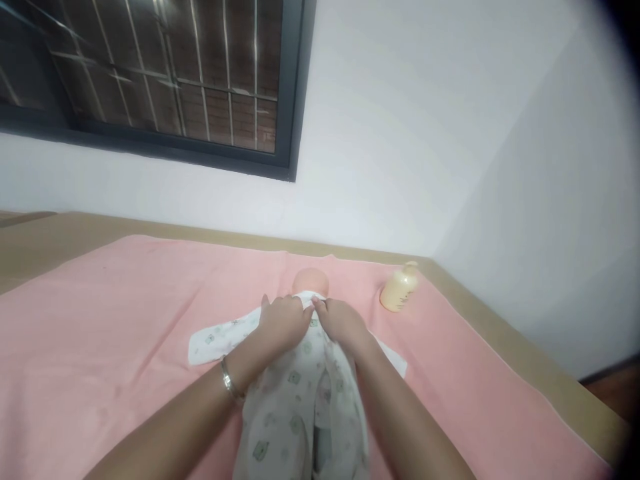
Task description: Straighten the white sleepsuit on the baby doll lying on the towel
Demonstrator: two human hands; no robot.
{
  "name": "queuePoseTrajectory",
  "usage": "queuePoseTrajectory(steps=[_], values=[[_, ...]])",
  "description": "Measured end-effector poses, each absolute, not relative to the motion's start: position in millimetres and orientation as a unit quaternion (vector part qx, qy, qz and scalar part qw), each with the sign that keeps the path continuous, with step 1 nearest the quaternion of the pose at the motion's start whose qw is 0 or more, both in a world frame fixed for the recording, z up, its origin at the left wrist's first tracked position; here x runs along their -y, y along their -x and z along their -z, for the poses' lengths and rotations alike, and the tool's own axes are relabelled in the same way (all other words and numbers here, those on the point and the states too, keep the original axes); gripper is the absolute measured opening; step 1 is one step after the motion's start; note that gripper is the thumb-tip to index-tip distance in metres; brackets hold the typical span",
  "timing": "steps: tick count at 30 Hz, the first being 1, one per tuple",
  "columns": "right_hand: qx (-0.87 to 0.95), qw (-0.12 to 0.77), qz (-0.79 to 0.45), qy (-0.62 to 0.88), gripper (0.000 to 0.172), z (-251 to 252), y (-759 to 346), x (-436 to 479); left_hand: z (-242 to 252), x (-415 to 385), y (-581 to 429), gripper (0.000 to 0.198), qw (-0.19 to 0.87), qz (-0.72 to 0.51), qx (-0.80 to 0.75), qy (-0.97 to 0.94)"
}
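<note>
pink cloth (pixel 125 333) covers much of a tan desk (pixel 65 247), running out under everything laid on it. nearest, along the middle, lies a white printed garment (pixel 295 380), its lower part parted by a lengthwise gap, with the two bare forearms reaching along either side of it. a silver bracelet (pixel 228 380) circles the left wrist. farther up, the left hand (pixel 286 323) and the right hand (pixel 344 325) meet at the collar, thumbs close together; the fingers of both are drawn in narrow, holding the garment's upper edge. one sleeve spreads flat to the left, the other shows partly beyond the right forearm. just past the collar, a smooth rounded head (pixel 311 280) sticks out. to its right, well apart from the hands, a cream pump bottle (pixel 399 290) stands on the cloth. behind the desk rises a white wall (pixel 400 133), with a dark-framed window (pixel 289 80) at upper left and bars (pixel 200 53) across it.
</note>
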State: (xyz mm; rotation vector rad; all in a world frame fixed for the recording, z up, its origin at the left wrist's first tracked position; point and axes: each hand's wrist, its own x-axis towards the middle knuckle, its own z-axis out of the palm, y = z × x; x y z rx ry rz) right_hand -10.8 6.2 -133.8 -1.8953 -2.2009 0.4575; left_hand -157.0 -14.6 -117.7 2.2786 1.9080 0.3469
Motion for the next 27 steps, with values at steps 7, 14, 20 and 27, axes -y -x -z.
queuePoseTrajectory(steps=[7, 14, 20, 27], values=[[0.724, 0.149, -0.195, 0.645, 0.069, 146, 3, -19, 127, -3, 165, 0.063, 0.163, -0.147, -0.655, -0.723], [0.706, 0.177, -0.148, 0.67, 0.065, 161, 5, -26, 143, -11, 165, 0.053, 0.149, -0.202, -0.672, -0.697], [0.702, 0.192, -0.149, 0.669, 0.062, 164, 5, -28, 153, -15, 165, 0.044, 0.123, -0.232, -0.671, -0.693], [0.702, 0.189, -0.148, 0.67, 0.062, 164, 4, -28, 154, -15, 166, 0.043, 0.131, -0.234, -0.671, -0.692]])
